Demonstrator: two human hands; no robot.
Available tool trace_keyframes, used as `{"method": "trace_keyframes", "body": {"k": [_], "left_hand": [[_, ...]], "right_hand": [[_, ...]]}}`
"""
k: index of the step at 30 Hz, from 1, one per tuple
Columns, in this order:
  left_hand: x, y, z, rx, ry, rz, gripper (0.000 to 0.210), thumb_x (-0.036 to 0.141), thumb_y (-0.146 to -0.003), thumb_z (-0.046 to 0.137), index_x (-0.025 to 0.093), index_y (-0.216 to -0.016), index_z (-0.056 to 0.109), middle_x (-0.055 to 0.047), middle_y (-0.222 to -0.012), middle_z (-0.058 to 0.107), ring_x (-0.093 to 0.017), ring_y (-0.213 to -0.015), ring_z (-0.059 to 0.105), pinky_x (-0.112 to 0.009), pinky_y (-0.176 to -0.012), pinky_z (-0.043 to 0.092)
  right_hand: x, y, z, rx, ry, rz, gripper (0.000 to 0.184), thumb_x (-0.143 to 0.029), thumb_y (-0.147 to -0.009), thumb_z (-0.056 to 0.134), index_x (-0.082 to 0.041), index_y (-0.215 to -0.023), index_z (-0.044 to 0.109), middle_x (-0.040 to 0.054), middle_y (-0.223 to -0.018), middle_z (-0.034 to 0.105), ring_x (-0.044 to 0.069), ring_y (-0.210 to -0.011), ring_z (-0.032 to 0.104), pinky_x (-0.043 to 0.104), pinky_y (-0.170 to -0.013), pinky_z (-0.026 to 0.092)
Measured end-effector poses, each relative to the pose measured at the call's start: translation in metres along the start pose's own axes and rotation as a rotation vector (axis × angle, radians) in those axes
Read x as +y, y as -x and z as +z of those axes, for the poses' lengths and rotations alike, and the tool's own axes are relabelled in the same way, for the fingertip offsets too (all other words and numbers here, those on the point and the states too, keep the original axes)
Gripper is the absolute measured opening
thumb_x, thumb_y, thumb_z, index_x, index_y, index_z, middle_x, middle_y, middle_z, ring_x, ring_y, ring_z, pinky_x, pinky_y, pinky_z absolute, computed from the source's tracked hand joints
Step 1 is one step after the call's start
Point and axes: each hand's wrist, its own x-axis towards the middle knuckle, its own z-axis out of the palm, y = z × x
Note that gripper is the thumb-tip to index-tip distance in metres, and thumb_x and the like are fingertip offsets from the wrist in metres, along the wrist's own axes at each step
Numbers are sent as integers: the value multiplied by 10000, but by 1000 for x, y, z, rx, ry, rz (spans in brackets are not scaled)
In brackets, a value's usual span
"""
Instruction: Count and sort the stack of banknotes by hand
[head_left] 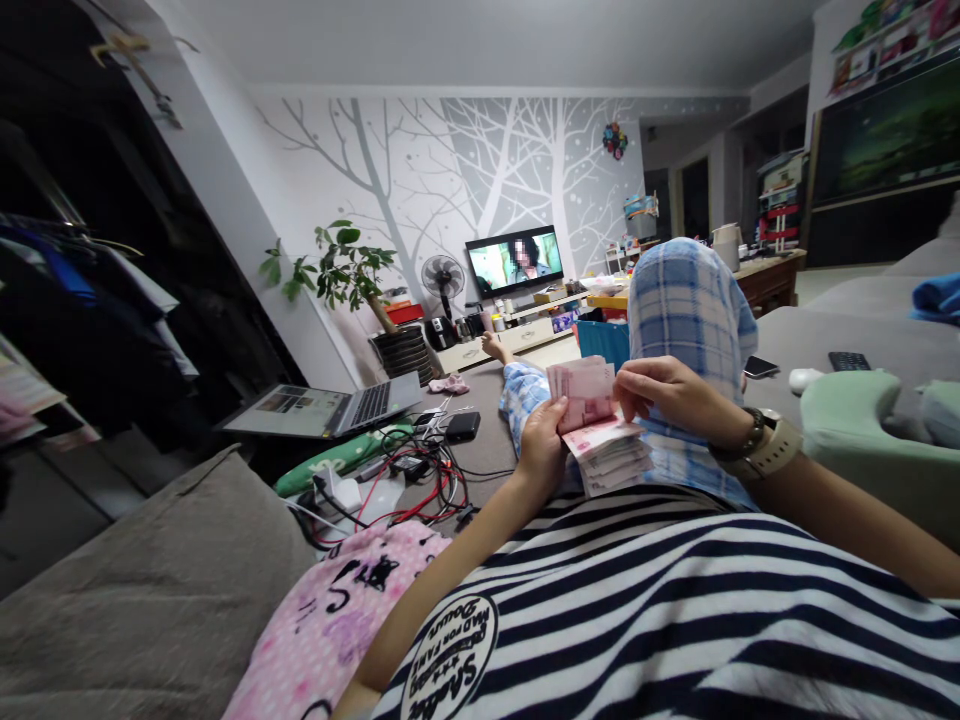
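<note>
A folded wad of pinkish-red banknotes (609,458) lies bent in front of my striped shirt, its upper part standing up and its lower layers fanned toward me. My left hand (541,440) grips the wad from the left, with the thumb pressed on the front of the notes. At the right edge of the wad, the curled fingers of my right hand (664,390) pinch the notes. Exactly how many notes sit between those fingertips is hidden. A watch with a pale strap (761,450) is on my right wrist.
To the left are an open laptop (367,405), tangled cables (431,490) and a black box (463,427). My raised knee in plaid trousers (679,300) stands behind the notes. On the right lie a phone (760,367), a remote (848,361) and a green cushion (847,410).
</note>
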Motion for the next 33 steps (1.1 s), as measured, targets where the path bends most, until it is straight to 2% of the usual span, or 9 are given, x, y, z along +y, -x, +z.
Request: {"method": "trace_keyframes", "body": {"k": [4,8,14,19,23,27,30,33], "left_hand": [[3,3,3,-51,8,-24,234,362,-717,768,191,-872,728,-76,-859,780,-278,-849,744,-433,-899,563],[5,6,3,-31,-8,-10,254,341,-679,802,179,-859,724,-61,-835,774,-238,-793,729,-394,-870,563],[0,3,0,-23,-25,-30,294,347,-655,818,163,-853,702,-48,-806,745,-202,-753,699,-346,-816,537],[8,7,5,27,-97,28,161,344,-781,719,189,-747,700,-44,-762,715,-204,-729,628,-345,-776,521],[21,17,12,96,-248,107,222,323,-850,660,203,-665,681,-46,-738,678,-214,-741,570,-340,-768,487],[26,21,14,91,-310,125,266,291,-875,610,209,-631,679,-44,-720,661,-206,-717,537,-321,-740,466],[24,19,10,77,-384,176,272,236,-872,586,220,-616,676,-39,-700,655,-208,-722,531,-302,-724,460],[20,15,5,49,-468,263,192,168,-792,662,224,-611,688,-44,-721,668,-217,-764,549,-294,-755,453]], "right_hand": [[11,-2,-4,152,198,29,554,-648,-912,567,-189,-603,557,3,-556,569,120,-535,457,273,-541,338],[17,-3,-4,235,329,50,496,-610,-897,592,-193,-630,579,8,-574,605,138,-556,495,284,-575,356],[18,-4,-2,181,321,13,381,-499,-922,578,-193,-697,606,6,-615,635,149,-596,536,279,-597,373],[16,-3,-2,186,323,2,367,-460,-928,568,-194,-677,596,3,-613,623,147,-602,523,279,-605,372],[11,-2,-1,178,292,-33,386,-463,-934,557,-192,-661,585,3,-621,612,144,-609,506,278,-597,366],[4,-1,1,157,253,-55,386,-472,-917,566,-193,-650,570,-5,-609,576,137,-595,480,277,-579,358],[0,0,3,151,232,-55,374,-473,-907,575,-196,-655,570,-10,-601,542,137,-593,477,275,-573,364],[-1,1,3,141,215,-49,341,-456,-907,577,-194,-689,596,-9,-615,542,139,-600,487,274,-576,376]]}}
